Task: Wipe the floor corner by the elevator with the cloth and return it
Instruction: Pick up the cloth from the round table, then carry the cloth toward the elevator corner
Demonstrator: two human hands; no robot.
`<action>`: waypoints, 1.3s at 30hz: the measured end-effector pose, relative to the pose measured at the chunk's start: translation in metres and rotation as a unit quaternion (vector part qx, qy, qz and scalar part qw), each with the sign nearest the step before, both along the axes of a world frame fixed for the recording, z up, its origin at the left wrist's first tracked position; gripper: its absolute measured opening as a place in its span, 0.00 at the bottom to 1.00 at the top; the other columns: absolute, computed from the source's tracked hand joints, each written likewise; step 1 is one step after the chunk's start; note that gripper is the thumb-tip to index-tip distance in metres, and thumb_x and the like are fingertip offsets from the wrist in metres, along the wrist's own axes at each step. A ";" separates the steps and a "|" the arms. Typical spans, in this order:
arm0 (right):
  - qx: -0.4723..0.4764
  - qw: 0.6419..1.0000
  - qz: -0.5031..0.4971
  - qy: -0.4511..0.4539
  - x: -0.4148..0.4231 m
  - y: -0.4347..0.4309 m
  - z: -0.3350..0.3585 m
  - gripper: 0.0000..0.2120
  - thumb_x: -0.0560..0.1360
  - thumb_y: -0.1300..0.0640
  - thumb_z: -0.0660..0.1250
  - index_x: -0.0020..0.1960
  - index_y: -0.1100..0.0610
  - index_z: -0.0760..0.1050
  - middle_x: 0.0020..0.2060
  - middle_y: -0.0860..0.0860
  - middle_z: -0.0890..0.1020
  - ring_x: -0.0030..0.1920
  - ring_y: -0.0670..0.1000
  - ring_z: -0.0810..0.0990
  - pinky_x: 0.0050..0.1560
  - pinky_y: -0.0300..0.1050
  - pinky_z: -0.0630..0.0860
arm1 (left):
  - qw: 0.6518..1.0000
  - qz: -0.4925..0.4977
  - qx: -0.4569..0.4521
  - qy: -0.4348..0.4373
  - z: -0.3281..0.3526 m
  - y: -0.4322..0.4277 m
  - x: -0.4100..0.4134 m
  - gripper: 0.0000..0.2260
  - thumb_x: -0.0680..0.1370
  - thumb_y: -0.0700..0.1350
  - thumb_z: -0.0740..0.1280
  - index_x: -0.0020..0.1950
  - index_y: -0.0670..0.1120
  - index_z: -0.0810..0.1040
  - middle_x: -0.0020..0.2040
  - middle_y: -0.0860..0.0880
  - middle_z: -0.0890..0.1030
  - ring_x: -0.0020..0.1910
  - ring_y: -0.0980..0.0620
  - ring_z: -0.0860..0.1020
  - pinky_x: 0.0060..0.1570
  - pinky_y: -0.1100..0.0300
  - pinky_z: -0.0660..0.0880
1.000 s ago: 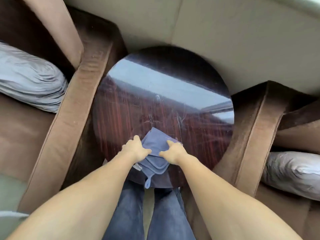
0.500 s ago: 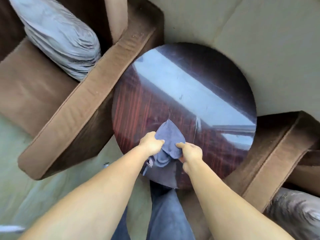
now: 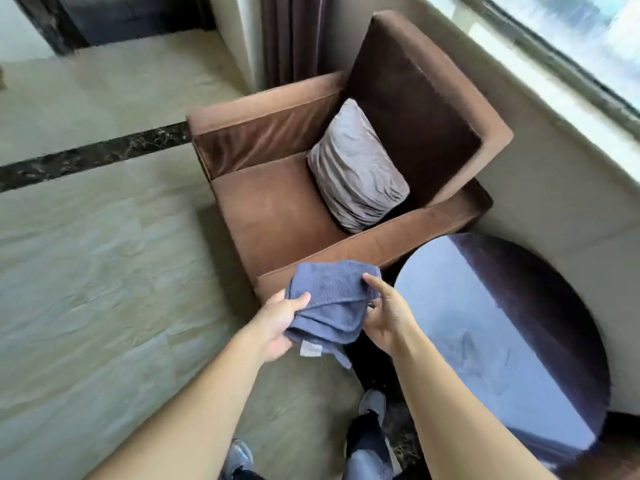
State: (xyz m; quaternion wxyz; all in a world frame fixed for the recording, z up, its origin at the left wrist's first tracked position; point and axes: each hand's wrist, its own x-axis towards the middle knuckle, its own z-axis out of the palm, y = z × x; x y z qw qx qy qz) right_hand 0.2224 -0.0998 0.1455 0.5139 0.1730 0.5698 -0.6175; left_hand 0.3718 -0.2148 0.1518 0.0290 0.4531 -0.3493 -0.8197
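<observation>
A folded blue cloth [image 3: 329,299] with a small white tag hangs in the air between both my hands, in front of the brown armchair's near arm. My left hand [image 3: 277,323] grips its left edge, thumb on top. My right hand [image 3: 388,317] holds its right side, fingers pressed on the fabric. The cloth is off the round dark wooden table [image 3: 502,341], which lies to the right. A dark doorway frame [image 3: 114,19] shows at the top left across the beige tiled floor [image 3: 97,265].
A brown armchair [image 3: 277,216] with a grey cushion [image 3: 356,168] stands straight ahead. A white wall ledge [image 3: 554,168] under a window runs on the right. A dark stripe [image 3: 93,154] crosses the floor. My shoes [image 3: 372,403] stand by the table's base.
The cloth has been lifted off the round table by both hands. My view has swung left, so the armchair and the open floor now fill the frame.
</observation>
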 end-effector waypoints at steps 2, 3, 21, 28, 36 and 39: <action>-0.040 0.998 0.052 0.004 0.051 -0.049 0.020 0.25 0.75 0.53 0.69 0.68 0.67 0.75 0.64 0.67 0.79 0.59 0.64 0.81 0.54 0.52 0.80 | 0.999 0.040 -0.017 0.022 0.019 -0.036 0.057 0.06 0.82 0.39 0.61 0.56 0.43 0.77 0.42 0.42 0.86 0.38 0.45 0.85 0.35 0.53 0.81; -0.066 0.995 0.071 0.016 0.081 -0.076 0.030 0.26 0.76 0.54 0.68 0.69 0.66 0.73 0.65 0.68 0.78 0.58 0.64 0.81 0.55 0.54 0.80 | 0.997 0.065 -0.026 0.039 0.031 -0.055 0.090 0.06 0.82 0.39 0.61 0.54 0.43 0.77 0.41 0.42 0.86 0.37 0.45 0.85 0.35 0.53 0.82; -0.160 0.968 0.172 0.091 0.177 -0.389 0.061 0.17 0.78 0.64 0.65 0.65 0.54 0.74 0.58 0.58 0.83 0.54 0.58 0.84 0.53 0.57 0.82 | 0.976 0.182 -0.063 0.101 0.068 -0.334 0.196 0.14 0.81 0.35 0.60 0.64 0.44 0.76 0.53 0.40 0.84 0.47 0.41 0.83 0.41 0.51 0.81; -0.110 0.974 0.178 0.081 0.112 -0.550 0.055 0.13 0.81 0.60 0.63 0.65 0.58 0.76 0.62 0.62 0.82 0.63 0.64 0.80 0.66 0.65 0.74 | 0.984 0.152 -0.030 0.090 0.075 -0.502 0.133 0.15 0.81 0.34 0.60 0.66 0.44 0.76 0.56 0.38 0.83 0.49 0.40 0.84 0.42 0.48 0.82; -0.106 0.980 0.145 0.085 0.046 -0.734 0.058 0.16 0.78 0.58 0.68 0.64 0.61 0.77 0.58 0.64 0.84 0.59 0.65 0.83 0.62 0.67 0.76 | 0.988 0.135 -0.024 0.072 0.066 -0.684 0.067 0.14 0.80 0.38 0.63 0.64 0.49 0.77 0.48 0.44 0.84 0.35 0.46 0.83 0.24 0.59 0.75; -0.082 0.983 0.124 0.107 0.025 -0.815 0.046 0.17 0.76 0.58 0.70 0.64 0.62 0.78 0.57 0.64 0.84 0.56 0.64 0.84 0.60 0.67 0.78 | 0.988 0.132 -0.036 0.077 0.047 -0.770 0.040 0.15 0.80 0.38 0.63 0.66 0.48 0.76 0.53 0.42 0.84 0.40 0.44 0.83 0.28 0.58 0.77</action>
